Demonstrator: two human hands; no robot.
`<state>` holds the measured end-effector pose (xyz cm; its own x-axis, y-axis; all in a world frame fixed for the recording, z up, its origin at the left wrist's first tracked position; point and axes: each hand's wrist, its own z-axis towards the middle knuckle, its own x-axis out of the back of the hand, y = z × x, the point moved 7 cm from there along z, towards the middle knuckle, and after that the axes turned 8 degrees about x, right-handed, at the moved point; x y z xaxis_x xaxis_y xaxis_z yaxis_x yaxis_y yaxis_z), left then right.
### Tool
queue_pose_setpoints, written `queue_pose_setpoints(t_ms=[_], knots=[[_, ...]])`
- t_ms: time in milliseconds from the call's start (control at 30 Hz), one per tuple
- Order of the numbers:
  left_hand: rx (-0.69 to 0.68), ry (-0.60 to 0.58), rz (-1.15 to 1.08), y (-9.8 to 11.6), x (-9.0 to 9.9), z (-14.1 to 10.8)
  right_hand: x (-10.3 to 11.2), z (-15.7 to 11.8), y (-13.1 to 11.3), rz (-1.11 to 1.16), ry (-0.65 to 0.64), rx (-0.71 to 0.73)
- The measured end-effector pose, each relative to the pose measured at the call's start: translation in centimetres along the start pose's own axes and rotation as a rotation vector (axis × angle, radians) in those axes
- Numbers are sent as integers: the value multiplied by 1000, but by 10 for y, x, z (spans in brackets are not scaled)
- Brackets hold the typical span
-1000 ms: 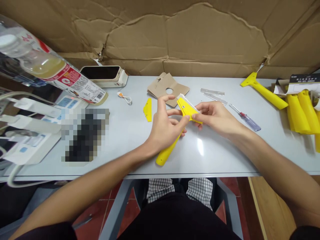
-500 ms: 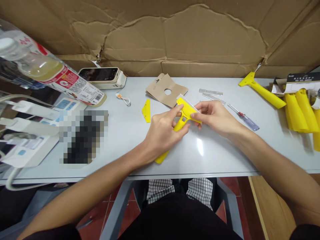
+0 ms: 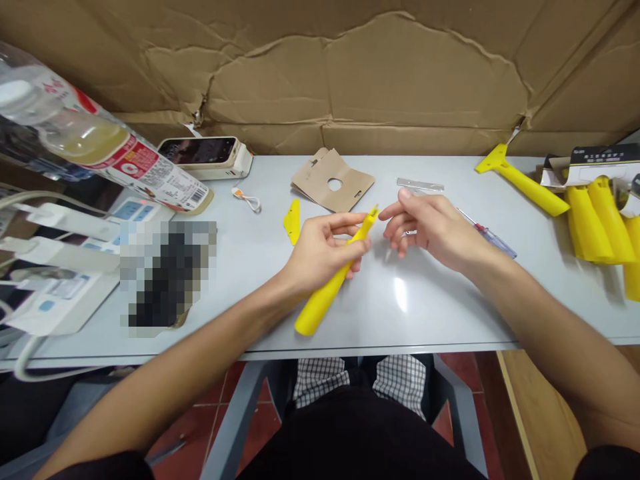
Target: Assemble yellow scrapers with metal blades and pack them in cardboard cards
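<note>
My left hand (image 3: 315, 252) is closed around the yellow handle of a scraper (image 3: 324, 300), which is turned edge-on with its narrow head end pointing up and right. Just right of that end is my right hand (image 3: 435, 230), fingers apart, not gripping the scraper. Something small and shiny shows by its lower fingers, too small to name. A loose yellow cover plate (image 3: 292, 222) lies left of my left hand. Beyond my right hand lies a flat metal blade (image 3: 420, 185). A screwdriver (image 3: 495, 241) with a clear handle is partly hidden behind my right wrist.
Brown cardboard pieces (image 3: 350, 177) lie mid-table. Another yellow scraper (image 3: 530, 187) and several yellow handles (image 3: 590, 227) are at the right. On the left are a bottle (image 3: 145, 163), a phone (image 3: 200, 151), a short cable (image 3: 249, 199) and a power strip (image 3: 75, 287).
The scraper has turned from face-up to edge-on in my left hand. My right hand has let go of its head and moved slightly right, covering the second blade.
</note>
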<state>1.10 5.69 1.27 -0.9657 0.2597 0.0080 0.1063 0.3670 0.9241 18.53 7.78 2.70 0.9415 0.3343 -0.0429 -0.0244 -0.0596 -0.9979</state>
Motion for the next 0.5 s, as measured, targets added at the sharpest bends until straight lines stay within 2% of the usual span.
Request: queue_pose_setpoints(t_ms=[167,267,333,400,500], knots=[[69,-169,-230,-6,-4,6,33,3,-24,-241,135,133],[116,-268,-305,-13,-7,9,54,4,-35,-561,185,218],[122,-276,-373,-13,-7,10,62,6,-38,-847,146,289],[124,-276,-439,-12,-7,11,66,8,-33,-1058,51,333],[127,-298,-493,-10,-9,10,70,12,-16,-1146,-73,317]])
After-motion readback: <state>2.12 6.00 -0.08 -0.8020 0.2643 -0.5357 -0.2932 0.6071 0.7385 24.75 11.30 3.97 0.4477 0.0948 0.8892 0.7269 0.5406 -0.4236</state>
